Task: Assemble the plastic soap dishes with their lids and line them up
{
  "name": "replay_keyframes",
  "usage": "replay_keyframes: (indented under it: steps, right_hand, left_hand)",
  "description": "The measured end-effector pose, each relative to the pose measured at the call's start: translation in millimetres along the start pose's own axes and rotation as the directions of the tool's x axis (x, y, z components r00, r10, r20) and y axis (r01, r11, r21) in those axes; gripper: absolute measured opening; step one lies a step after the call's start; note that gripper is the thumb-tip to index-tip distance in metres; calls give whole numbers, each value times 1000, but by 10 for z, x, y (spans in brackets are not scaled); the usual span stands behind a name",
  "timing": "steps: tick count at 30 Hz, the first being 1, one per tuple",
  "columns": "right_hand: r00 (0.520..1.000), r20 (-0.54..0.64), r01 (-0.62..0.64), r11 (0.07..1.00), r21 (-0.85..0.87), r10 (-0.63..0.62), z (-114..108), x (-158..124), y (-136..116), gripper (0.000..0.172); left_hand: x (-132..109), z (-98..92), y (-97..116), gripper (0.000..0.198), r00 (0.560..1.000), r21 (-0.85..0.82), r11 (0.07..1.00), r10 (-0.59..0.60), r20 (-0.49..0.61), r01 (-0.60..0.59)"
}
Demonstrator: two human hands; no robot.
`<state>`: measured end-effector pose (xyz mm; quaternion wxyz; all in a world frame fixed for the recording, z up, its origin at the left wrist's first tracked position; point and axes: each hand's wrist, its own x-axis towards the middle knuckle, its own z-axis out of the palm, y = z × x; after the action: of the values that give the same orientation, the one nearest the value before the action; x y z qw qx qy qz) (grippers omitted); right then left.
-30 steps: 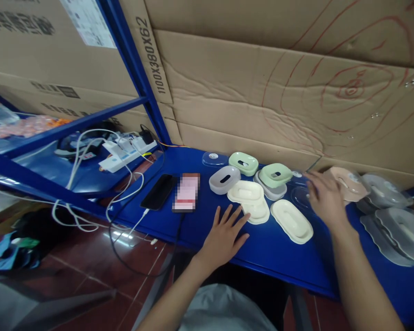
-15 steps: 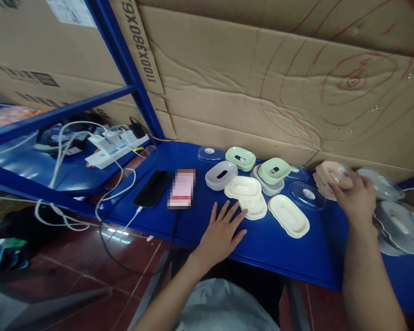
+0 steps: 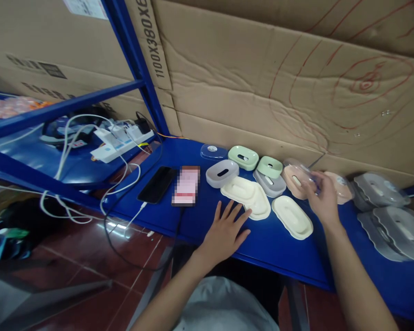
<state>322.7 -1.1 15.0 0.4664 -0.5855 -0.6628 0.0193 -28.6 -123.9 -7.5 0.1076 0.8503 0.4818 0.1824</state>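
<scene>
My left hand (image 3: 227,230) lies flat and open on the blue table (image 3: 200,216), fingers spread, just in front of two cream oval trays (image 3: 248,193) that overlap. My right hand (image 3: 322,197) is closed on a pink oval soap dish (image 3: 294,178), held low over the table to the right of a small green dish (image 3: 269,166) that sits on a grey one (image 3: 272,184). Something clear shows by the fingers; I cannot make out what. Another pink dish (image 3: 340,188) lies just right of that hand. A third cream tray (image 3: 291,216) lies in front of it.
A grey dish (image 3: 222,172), a green dish (image 3: 243,157) and a clear lid (image 3: 212,151) stand further back. A black phone (image 3: 158,184) on a cable lies at the left. Grey lids (image 3: 396,220) pile at the right. A power strip (image 3: 120,142) with cables sits on the shelf; cardboard walls the back.
My right hand reached right to the pink dishes, took one, and has carried it left toward the green dish. My left hand has stayed flat on the table.
</scene>
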Motion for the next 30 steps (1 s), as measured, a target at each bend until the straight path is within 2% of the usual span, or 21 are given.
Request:
replay_keyframes:
  steps: [2, 4, 8, 10, 13, 16, 18, 20, 23, 24, 26, 28, 30]
  right_hand:
    - [998, -36, 50, 988, -148, -56, -15, -12, -19, 58]
    - [996, -17, 84, 952, -293, -93, -26, -40, -56, 52]
    - [971, 218, 194, 866, -461, -102, 42, -134, -152, 47]
    - [953, 284, 241, 834, -496, -107, 97, -173, -182, 47]
    - [955, 281, 225, 842, -490, -91, 128, -183, -187, 45]
    - [978, 209, 116, 894, -433, -26, 100, -155, -183, 47]
    - [985, 172, 84, 932, -352, -24, 81, -136, -208, 48]
    - [974, 207, 145, 957, -250, -94, 71, -124, -259, 45]
    - [932, 290, 281, 939, -197, -218, 28, -93, -302, 42]
    - [929, 289, 299, 929, -219, -231, -7, -74, -280, 43]
    - [955, 219, 264, 913, -312, -201, -113, -28, -156, 46]
    - [990, 90, 140, 890, -433, -112, -241, 12, 63, 50]
    - [1000, -17, -22, 843, -537, 15, -351, 26, 319, 56]
  left_hand:
    - [3, 2, 2, 56, 1000, 2, 1000, -3, -2, 3]
    - [5, 12, 1, 56, 1000, 4, 1000, -2, -15, 2]
    - [2, 27, 5, 56, 999, 5, 1000, 6, -36, -6]
    - [-8, 21, 9, 56, 999, 0, 1000, 20, -43, -20]
    - [-19, 8, -10, 49, 989, -31, 999, -11, -145, 7]
    - [5, 15, -89, 46, 934, -51, 984, -176, -311, 169]
    - [52, 18, -163, 50, 906, -48, 969, -245, -346, 243]
    - [118, -3, -224, 50, 916, -40, 974, -223, -334, 223]
    - [215, -89, -259, 39, 940, -54, 994, -111, -324, 99]
    - [238, -122, -257, 34, 942, -71, 996, -82, -326, 63]
    - [259, -166, -245, 24, 940, -116, 993, -58, -335, 20]
    - [245, -163, -239, 21, 931, -136, 991, -65, -360, 16]
    - [208, -119, -245, 22, 920, -109, 994, -72, -385, 32]
